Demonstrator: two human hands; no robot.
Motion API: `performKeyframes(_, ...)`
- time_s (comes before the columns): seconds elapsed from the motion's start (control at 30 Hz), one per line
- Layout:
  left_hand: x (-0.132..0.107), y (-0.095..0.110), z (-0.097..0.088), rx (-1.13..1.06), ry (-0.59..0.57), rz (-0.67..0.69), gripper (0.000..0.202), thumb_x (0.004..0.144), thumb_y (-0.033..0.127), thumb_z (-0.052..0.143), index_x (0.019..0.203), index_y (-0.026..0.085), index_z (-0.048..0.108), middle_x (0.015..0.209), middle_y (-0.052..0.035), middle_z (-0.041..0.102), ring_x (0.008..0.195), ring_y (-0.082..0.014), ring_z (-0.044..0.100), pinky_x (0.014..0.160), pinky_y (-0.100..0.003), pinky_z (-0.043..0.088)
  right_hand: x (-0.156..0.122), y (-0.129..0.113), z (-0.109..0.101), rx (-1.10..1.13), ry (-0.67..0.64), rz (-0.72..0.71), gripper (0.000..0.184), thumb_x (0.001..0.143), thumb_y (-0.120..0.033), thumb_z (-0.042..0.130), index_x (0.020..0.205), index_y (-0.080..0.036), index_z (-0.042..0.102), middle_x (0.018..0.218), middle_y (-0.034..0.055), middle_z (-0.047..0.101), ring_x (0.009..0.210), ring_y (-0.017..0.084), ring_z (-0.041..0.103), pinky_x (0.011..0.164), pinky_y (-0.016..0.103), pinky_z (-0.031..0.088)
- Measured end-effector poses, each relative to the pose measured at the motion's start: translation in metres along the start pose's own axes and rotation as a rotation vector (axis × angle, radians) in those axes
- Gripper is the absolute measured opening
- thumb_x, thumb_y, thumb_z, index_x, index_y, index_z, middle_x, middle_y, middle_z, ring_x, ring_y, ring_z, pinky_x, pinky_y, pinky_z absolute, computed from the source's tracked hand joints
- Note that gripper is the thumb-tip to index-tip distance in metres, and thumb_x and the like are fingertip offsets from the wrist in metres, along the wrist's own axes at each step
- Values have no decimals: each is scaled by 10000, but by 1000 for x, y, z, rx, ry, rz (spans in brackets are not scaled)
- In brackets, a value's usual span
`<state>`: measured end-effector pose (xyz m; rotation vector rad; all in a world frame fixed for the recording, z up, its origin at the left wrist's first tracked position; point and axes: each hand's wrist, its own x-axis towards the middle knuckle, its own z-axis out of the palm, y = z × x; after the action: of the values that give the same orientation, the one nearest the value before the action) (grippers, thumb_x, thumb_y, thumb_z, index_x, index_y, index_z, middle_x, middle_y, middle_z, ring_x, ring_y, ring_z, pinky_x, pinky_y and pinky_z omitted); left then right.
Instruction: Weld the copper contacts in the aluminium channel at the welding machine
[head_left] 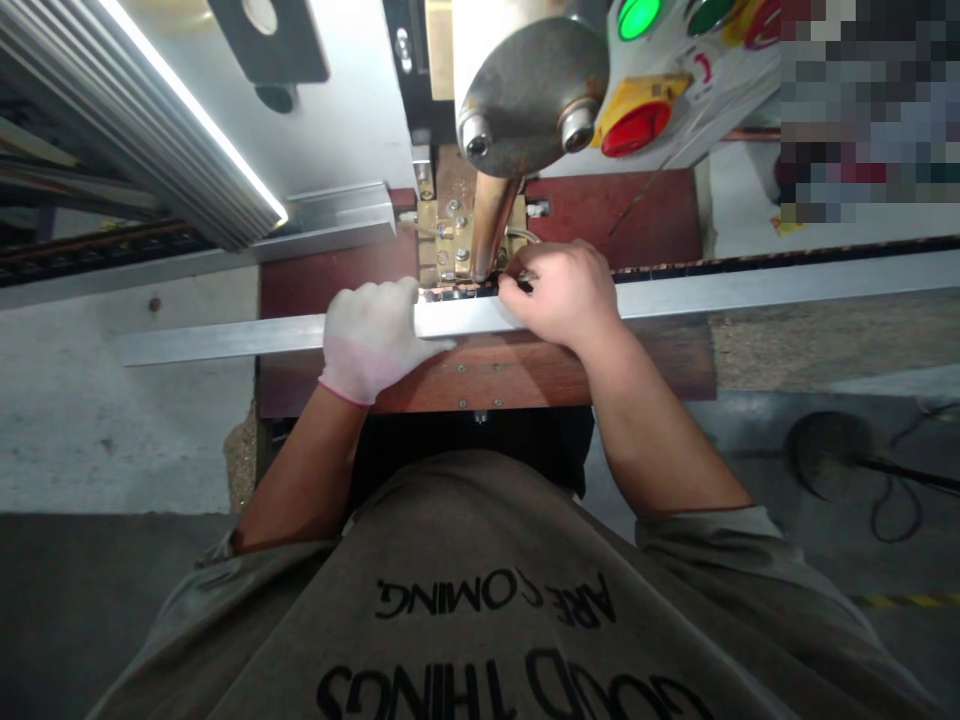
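Note:
A long, flat silver metal bar [750,292] lies crosswise in front of me on a reddish-brown work board [525,365]. My left hand [367,335], in a white glove with a pink cuff, is closed over the bar left of the middle. My bare right hand [566,295] rests over the bar to the right, its thumb and fingers pinched together at the far edge. What the pinch holds is hidden. A dark strip with copper-coloured segments [457,293] runs along that edge. Right beside the right fingertips, a copper rod [491,225] comes down at a slant.
The rod hangs from a steel machine head [532,100] with two bolts. Behind is a brass block [439,235]. A lit green button [639,16] and a red rotary switch [636,128] sit upper right. A bright-edged aluminium profile [180,130] slants in at upper left.

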<state>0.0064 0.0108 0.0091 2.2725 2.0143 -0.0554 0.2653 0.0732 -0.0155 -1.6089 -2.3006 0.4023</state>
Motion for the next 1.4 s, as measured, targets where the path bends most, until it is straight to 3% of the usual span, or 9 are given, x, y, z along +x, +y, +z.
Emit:
performKeyframes(0.4,2,-3,-3,86,-12,25,728,956,954,739,1196,273,825,1098,-164,895,1052,-431,842,801,-493,474,7,-2,-1,-23,-17,-1,261,1068,-350,690,1128,-223,910,1150,164,912,1059,398,845,1059,576,622)
performKeyframes(0.63,-5,-18,-3,-4,-7,72,737,915,891,813,1358,303,848,1167,-161,904,1067,-436,844,805,-488,471,6,0,0,-23,2,-10,264,1058,-349,675,1081,-233,910,1132,155,918,1048,401,855,1048,588,625)
performKeyframes(1.1,-5,-13,-1,-50,5,-3,615,888,746,938,1316,313,851,1162,-137,908,1135,-473,845,978,-573,548,3,6,8,-61,39,-9,236,1081,-392,681,1065,-251,870,1148,185,900,1120,424,820,1060,583,603)
performKeyframes(1.4,-31,-5,20,27,118,-31,773,1020,907,708,1438,264,802,1061,-187,905,1046,-470,829,909,-550,508,-31,5,15,-57,171,-134,299,1104,-408,564,976,-289,806,1007,98,859,1057,368,804,1082,592,572)
